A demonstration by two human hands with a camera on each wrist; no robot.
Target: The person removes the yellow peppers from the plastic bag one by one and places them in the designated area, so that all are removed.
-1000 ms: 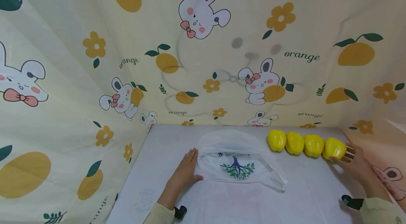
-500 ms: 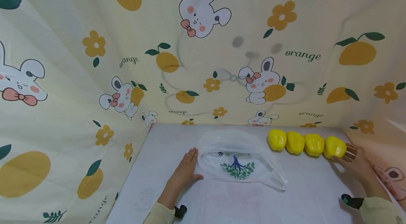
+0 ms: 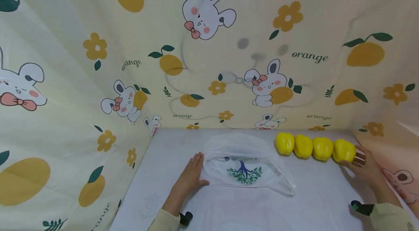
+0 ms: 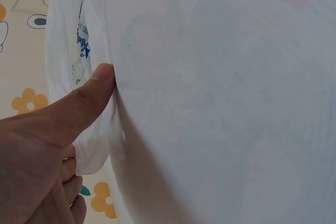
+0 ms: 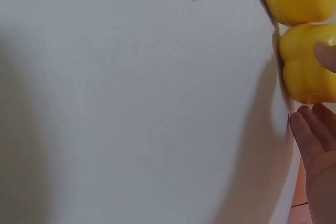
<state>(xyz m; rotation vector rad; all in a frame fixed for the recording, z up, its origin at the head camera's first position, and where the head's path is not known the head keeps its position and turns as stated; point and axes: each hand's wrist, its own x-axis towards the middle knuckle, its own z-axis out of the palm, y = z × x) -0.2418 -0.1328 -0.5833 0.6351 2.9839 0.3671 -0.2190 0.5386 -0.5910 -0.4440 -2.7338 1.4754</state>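
Note:
A white plastic bag (image 3: 271,174) with a blue-and-green tree print lies flat mid-table. My left hand (image 3: 191,174) rests at its left edge, fingers straight, thumb apart. In the left wrist view the thumb of that hand (image 4: 52,135) touches the bag (image 4: 94,153). Several yellow bell peppers stand in a row at the back right. At the rightmost bell pepper (image 3: 343,151), my right hand (image 3: 370,169) has its thumb in front and its fingers at the right side. The right wrist view shows straight fingers (image 5: 310,135) beside this bell pepper (image 5: 302,69).
The white table (image 3: 320,202) meets a hanging cream cloth (image 3: 196,92) printed with rabbits and oranges at the back and left. More cloth borders the right side, close to my right arm. The other bell peppers (image 3: 303,146) stand close together, left of the rightmost.

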